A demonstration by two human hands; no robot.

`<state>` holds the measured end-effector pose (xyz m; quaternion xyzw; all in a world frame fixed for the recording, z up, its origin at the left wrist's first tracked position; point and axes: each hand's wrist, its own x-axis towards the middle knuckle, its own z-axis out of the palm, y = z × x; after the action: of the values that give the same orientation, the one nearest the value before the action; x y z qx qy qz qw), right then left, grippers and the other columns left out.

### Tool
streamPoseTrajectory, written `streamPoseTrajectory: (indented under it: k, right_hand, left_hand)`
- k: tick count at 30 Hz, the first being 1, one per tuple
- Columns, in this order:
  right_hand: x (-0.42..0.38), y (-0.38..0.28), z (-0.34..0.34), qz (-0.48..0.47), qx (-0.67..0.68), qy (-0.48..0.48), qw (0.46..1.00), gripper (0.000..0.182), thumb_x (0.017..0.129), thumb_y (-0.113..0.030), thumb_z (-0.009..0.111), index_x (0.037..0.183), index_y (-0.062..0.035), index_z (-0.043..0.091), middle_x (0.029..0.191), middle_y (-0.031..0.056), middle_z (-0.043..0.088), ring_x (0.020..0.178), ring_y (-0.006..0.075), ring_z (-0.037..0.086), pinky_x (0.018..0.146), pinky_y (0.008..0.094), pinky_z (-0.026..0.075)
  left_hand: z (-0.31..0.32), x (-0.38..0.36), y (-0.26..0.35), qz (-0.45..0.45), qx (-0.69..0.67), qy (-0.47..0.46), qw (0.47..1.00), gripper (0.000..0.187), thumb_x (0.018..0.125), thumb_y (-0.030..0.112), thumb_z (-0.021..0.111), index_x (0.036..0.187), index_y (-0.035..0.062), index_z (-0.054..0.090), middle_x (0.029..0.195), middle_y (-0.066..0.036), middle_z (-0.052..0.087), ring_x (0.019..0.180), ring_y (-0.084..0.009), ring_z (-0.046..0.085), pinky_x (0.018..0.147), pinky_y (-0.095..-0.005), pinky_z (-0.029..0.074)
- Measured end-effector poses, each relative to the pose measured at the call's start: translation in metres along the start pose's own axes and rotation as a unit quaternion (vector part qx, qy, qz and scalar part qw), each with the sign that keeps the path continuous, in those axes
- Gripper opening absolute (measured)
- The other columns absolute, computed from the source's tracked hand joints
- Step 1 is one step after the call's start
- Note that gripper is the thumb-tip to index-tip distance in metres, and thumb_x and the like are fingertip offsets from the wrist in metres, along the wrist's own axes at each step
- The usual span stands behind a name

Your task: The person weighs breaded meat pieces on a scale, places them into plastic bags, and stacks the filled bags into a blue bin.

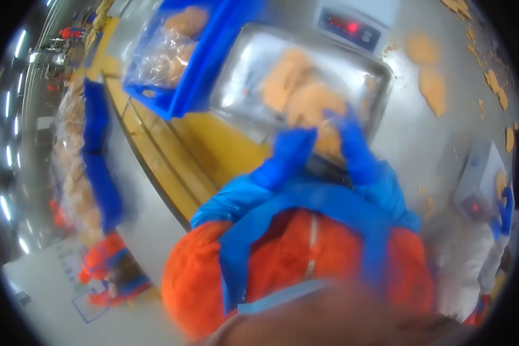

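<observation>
Both my hands wear blue gloves and are held close together at the near edge of a shiny metal tray (242, 75). Between them is an orange-brown breaded cutlet (328, 141), blurred by motion. My left hand (291, 153) is closed, its fingertips at the cutlet's left side. My right hand (354, 144) curls round the right side, its fingers against the crumbed surface. More breaded pieces (288, 78) lie in the tray just beyond my hands.
A scale with a red display (352, 27) stands behind the tray. Left of it, a blue crate (184, 86) holds clear bags (161, 60) of pieces. Loose breaded pieces (432, 89) lie on the metal table at right. Another person's gloved hand (506, 213) is by a second scale (476, 184).
</observation>
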<state>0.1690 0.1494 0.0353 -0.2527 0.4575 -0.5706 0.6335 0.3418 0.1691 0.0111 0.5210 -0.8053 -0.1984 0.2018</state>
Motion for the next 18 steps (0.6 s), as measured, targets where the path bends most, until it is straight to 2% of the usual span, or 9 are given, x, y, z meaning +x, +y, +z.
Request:
streamPoseTrajectory:
  k: [3, 5, 6, 8, 9, 11, 12, 13, 18]
  right_hand:
    - [0.033, 0.010, 0.028, 0.013, -0.097, 0.016, 0.995, 0.045, 0.080, -0.009, 0.065, 0.121, 0.0010, 0.048, 0.109, 0.0106, 0.058, 0.097, 0.0193, 0.056, 0.083, 0.0317, 0.047]
    - [0.069, 0.041, 0.028, -0.126, -0.094, 0.032, 0.987, 0.045, 0.080, -0.005, 0.064, 0.121, 0.0015, 0.046, 0.105, 0.0109, 0.058, 0.095, 0.0179, 0.056, 0.082, 0.0309, 0.047]
    - [0.080, 0.030, 0.044, -0.037, 0.080, 0.082, 0.993, 0.044, 0.080, -0.004, 0.063, 0.120, 0.0017, 0.046, 0.104, 0.0116, 0.058, 0.094, 0.0176, 0.056, 0.081, 0.0304, 0.047]
    - [0.089, 0.019, 0.039, -0.135, 0.077, 0.109, 0.982, 0.042, 0.080, -0.002, 0.063, 0.118, 0.0013, 0.047, 0.100, 0.0113, 0.058, 0.091, 0.0173, 0.056, 0.079, 0.0296, 0.047]
    - [0.092, -0.003, 0.036, -0.143, 0.066, 0.118, 0.980, 0.042, 0.080, -0.002, 0.063, 0.118, 0.0013, 0.047, 0.100, 0.0113, 0.058, 0.091, 0.0173, 0.056, 0.079, 0.0296, 0.047]
    - [0.095, -0.056, 0.026, -0.121, 0.072, 0.206, 0.968, 0.041, 0.079, -0.002, 0.062, 0.117, 0.0007, 0.048, 0.099, 0.0094, 0.058, 0.091, 0.0167, 0.056, 0.077, 0.0279, 0.047]
    - [0.113, -0.075, 0.010, -0.156, 0.091, 0.196, 0.964, 0.032, 0.083, -0.007, 0.059, 0.114, -0.0001, 0.051, 0.100, 0.0077, 0.058, 0.091, 0.0157, 0.055, 0.079, 0.0286, 0.046]
    - [0.131, -0.095, -0.006, -0.190, 0.109, 0.183, 0.958, 0.026, 0.087, -0.013, 0.055, 0.111, -0.0008, 0.055, 0.101, 0.0060, 0.058, 0.092, 0.0147, 0.054, 0.080, 0.0292, 0.045]
    - [0.245, -0.189, -0.054, -0.195, 0.024, 0.124, 0.972, 0.031, 0.088, -0.015, 0.053, 0.115, 0.0002, 0.054, 0.101, 0.0081, 0.060, 0.091, 0.0154, 0.056, 0.080, 0.0281, 0.045]
  left_hand:
    - [-0.017, 0.010, 0.034, 0.092, -0.097, -0.082, 0.988, 0.016, 0.084, 0.016, 0.054, 0.095, 0.0084, 0.062, 0.079, -0.016, 0.060, 0.076, -0.0306, 0.061, 0.065, -0.0399, 0.048]
    - [-0.051, 0.029, 0.059, 0.141, -0.165, -0.064, 0.974, 0.015, 0.084, 0.017, 0.055, 0.093, 0.0094, 0.062, 0.076, -0.016, 0.059, 0.075, -0.0291, 0.061, 0.064, -0.0401, 0.048]
    - [-0.090, 0.042, 0.086, 0.145, -0.224, -0.053, 0.962, 0.013, 0.083, 0.016, 0.055, 0.091, 0.0090, 0.062, 0.077, -0.015, 0.060, 0.075, -0.0287, 0.061, 0.064, -0.0394, 0.048]
    - [-0.115, 0.070, 0.098, 0.162, -0.292, -0.039, 0.942, 0.011, 0.083, 0.015, 0.056, 0.089, 0.0086, 0.062, 0.077, -0.015, 0.060, 0.075, -0.0283, 0.060, 0.064, -0.0388, 0.048]
    - [-0.112, 0.082, 0.101, 0.087, -0.530, -0.162, 0.828, 0.011, 0.082, 0.015, 0.056, 0.088, 0.0082, 0.062, 0.079, -0.014, 0.060, 0.076, -0.0290, 0.060, 0.065, -0.0387, 0.047]
    - [-0.089, 0.108, 0.113, 0.017, -0.727, -0.289, 0.623, 0.011, 0.082, 0.015, 0.056, 0.088, 0.0078, 0.062, 0.081, -0.014, 0.060, 0.076, -0.0297, 0.060, 0.066, -0.0386, 0.047]
    - [-0.069, 0.130, 0.124, 0.214, -0.535, -0.219, 0.787, 0.012, 0.082, 0.016, 0.056, 0.088, 0.0072, 0.062, 0.081, -0.014, 0.060, 0.076, -0.0303, 0.060, 0.067, -0.0385, 0.047]
    - [-0.054, 0.150, 0.130, 0.390, -0.287, -0.114, 0.867, 0.013, 0.082, 0.017, 0.056, 0.088, 0.0066, 0.062, 0.081, -0.015, 0.061, 0.075, -0.0309, 0.060, 0.068, -0.0383, 0.047]
    - [-0.053, 0.280, 0.135, 0.378, -0.267, -0.081, 0.883, 0.018, 0.082, 0.018, 0.055, 0.096, 0.0078, 0.060, 0.083, -0.016, 0.060, 0.079, -0.0324, 0.058, 0.069, -0.0397, 0.045]
